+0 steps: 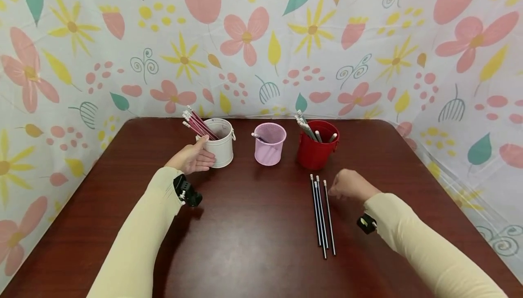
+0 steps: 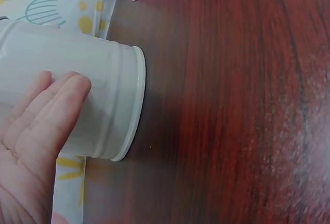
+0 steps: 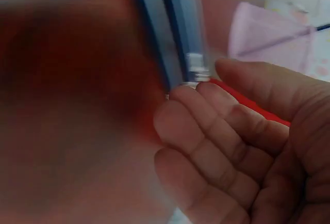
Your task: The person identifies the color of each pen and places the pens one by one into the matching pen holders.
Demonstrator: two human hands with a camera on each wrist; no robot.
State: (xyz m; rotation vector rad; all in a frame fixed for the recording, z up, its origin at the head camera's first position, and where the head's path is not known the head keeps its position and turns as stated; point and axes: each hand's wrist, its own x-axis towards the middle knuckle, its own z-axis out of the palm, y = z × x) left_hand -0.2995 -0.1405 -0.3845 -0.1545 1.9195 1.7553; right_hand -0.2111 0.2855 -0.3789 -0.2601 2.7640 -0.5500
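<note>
My left hand (image 1: pixel 194 156) rests its straight fingers on the side of a white bucket (image 1: pixel 224 153), thumb up near the rim. Several dark pink pencils (image 1: pixel 200 123) with white erasers lean out of that bucket. On the right, my right hand (image 1: pixel 352 184) is beside the eraser ends of several dark blue pencils (image 1: pixel 329 218) lying lengthwise on the table. The right wrist view shows its fingers (image 3: pixel 178 126) loosely bent and the thumb apart, nothing pinched between them. Some pencil ends are hidden behind those fingertips.
A lilac mesh cup (image 1: pixel 267 153) with one dark pencil (image 1: pixel 260 138) stands between the white bucket and a red bucket (image 1: pixel 314 155). Grey-green pencils (image 1: pixel 305 127) lean in the red bucket. The brown table (image 1: pixel 245 234) meets a flower-patterned cloth (image 1: pixel 253 80) behind.
</note>
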